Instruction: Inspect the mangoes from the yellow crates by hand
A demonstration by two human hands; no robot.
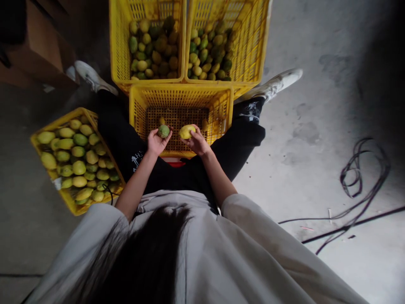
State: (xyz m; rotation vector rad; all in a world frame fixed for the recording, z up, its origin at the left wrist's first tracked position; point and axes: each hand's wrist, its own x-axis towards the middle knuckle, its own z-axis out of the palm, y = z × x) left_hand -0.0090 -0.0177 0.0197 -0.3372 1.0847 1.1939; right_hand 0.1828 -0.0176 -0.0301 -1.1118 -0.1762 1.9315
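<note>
My left hand (157, 142) cradles a green lemon (163, 131) on its fingers, palm turned up. In my right hand (200, 142) a yellow lemon (187, 131) is gripped between thumb and fingers. Both hands are over a yellow plastic crate (134, 103) between my legs. A few lemons lie low in that crate, among them a small yellowish lemon (162, 120) just beyond my left hand; part of the crate's inside is hidden by my hands.
Two larger yellow crates, a left crate (118, 46) and a right crate (249, 46), stand side by side ahead, holding many lemons. A tilted crate (68, 198) full of lemons is at my left. Black cables (354, 169) lie on the floor at right; cardboard boxes (41, 46) stand far left.
</note>
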